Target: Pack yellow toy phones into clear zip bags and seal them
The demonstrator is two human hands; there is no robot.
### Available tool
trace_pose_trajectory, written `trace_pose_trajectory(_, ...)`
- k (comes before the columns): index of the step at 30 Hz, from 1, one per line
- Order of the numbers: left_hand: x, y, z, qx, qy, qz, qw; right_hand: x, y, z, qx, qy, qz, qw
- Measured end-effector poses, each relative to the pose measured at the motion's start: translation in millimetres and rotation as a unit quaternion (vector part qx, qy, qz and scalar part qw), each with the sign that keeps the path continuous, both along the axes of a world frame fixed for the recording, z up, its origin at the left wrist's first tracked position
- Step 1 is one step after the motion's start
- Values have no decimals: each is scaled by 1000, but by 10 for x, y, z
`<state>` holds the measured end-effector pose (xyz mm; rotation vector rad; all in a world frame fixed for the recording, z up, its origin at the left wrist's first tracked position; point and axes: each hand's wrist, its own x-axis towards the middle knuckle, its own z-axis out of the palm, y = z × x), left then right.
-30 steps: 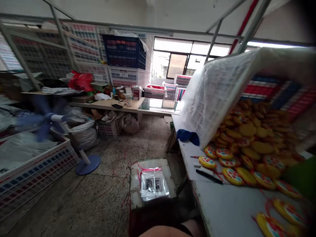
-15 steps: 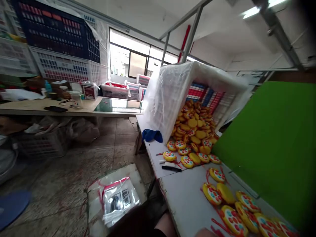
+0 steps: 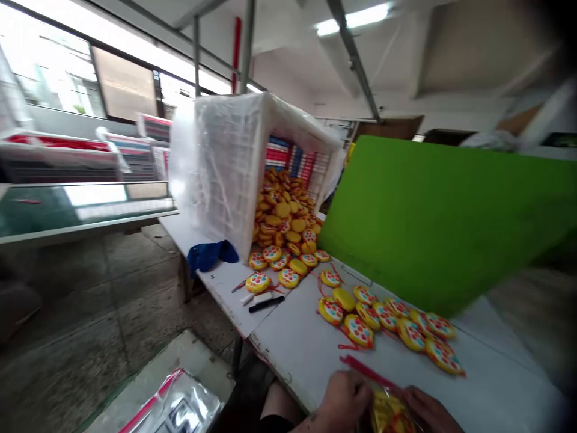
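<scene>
Far left, on the floor: clear zip bags (image 3: 175,406) with red strips lie on a pale flat surface just beside the bench's (image 3: 306,355) near corner.
Blue cloth (image 3: 210,255): bunched on the bench's far left edge, touching the crate.
Crate (image 3: 216,162): white, lined with plastic film, tipped on its side with the mouth facing right.
Markers (image 3: 265,304): a black one and a white one side by side near the bench's front edge.
Heap of discs (image 3: 283,216): yellow toy discs with red and blue dots spill from the crate's mouth onto the bench.
Left hand (image 3: 342,400): low at the near bench edge, knuckles up, fingers curled closed on the left side of the clear pouch.
Clear pouch (image 3: 390,412): between the two hands at the bench's near edge, yellow discs inside, its red strip (image 3: 367,373) angled up and left.
Loose discs (image 3: 387,316): a curved row lying flat, near the hands but apart from them.
Right hand (image 3: 430,412): opposite the left, partly cut off by the frame; its fingers appear pinched on the pouch's right side.
Step in hand: by the look of it, bagging discs, the pouch already filled and gripped at both sides.
Handling: limp film wants both hands to keep its mouth straight.
Green board (image 3: 433,216): leaning at the bench's back, right of the crate.
</scene>
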<state>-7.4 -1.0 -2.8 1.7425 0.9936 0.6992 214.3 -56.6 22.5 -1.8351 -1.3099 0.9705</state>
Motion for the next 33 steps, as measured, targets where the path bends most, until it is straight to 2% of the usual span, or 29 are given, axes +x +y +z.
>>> trace_pose_trajectory(5,-15,29,21,35,-4,-32,999,2,-83,-49,-22,135,-32,990)
trace_pose_trajectory(8,-5,52,9,33,-3,-50,998,188,-154,-33,-28,165,-78,983)
trace_pose_trajectory(11,4,51,19,42,-8,-56,998,638,-329,125,-9,161,-141,977)
trace_pose_trajectory(14,15,29,41,57,-10,-52,997,1298,-597,375,16,138,-244,960)
trace_pose_trajectory(17,21,8,56,69,-4,-44,997,1930,-813,529,39,91,-385,918)
trace_pose_trajectory(19,21,0,63,81,8,-43,996,2198,-837,495,51,51,-463,883)
trace_pose_trajectory(21,19,-8,72,100,27,-48,993,2303,-718,351,58,15,-499,865)
trace_pose_trajectory(22,19,-14,80,112,36,-54,992,2304,-602,253,59,-1,-498,865)
trace_pose_trajectory(26,29,-72,132,165,54,-81,981,2166,153,-84,66,-82,-408,907)
trace_pose_trajectory(28,41,-121,163,211,69,-100,970,2120,591,-120,74,-138,-345,926)
trace_pose_trajectory(30,56,-172,181,271,107,-119,949,2116,968,-74,82,-189,-288,935)
trace_pose_trajectory(33,74,-226,182,339,181,-126,914,2136,1308,16,79,-246,-235,937)
